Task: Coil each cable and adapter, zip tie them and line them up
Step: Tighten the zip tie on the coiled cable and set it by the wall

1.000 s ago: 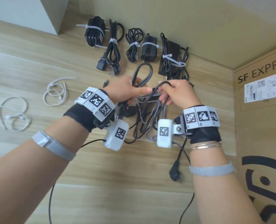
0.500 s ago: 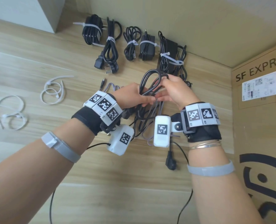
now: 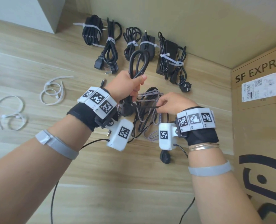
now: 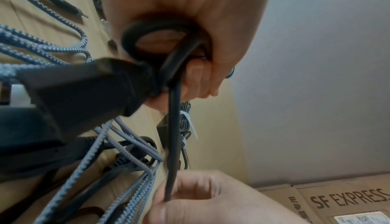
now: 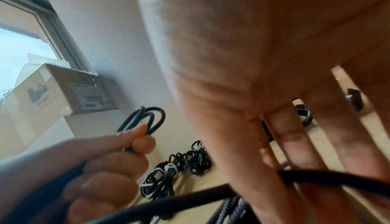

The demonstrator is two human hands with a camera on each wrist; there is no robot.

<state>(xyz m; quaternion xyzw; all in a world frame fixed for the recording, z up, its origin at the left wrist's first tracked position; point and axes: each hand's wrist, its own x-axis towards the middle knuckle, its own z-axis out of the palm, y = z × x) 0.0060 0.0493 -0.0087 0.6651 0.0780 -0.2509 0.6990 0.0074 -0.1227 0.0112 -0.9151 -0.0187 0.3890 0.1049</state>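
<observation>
Mid-coil on the black cable [image 3: 139, 63], both hands busy

Left hand [image 3: 127, 88] has its fingers wrapped round the cable's loops, held up above the counter [image 3: 37, 65]. Right hand [image 3: 174, 104] pinches the loose strand just beside a gray braided cable [image 3: 150, 97]. Five zip-tied bundles [image 3: 132, 42] lined up by the wall, spare zip ties [image 3: 53, 92] off left.

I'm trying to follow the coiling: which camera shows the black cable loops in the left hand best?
The head view: the black cable loops stand whole above the left hand. The right wrist view shows them small and far off; the left wrist view catches only one blurred loop at the palm.
</observation>
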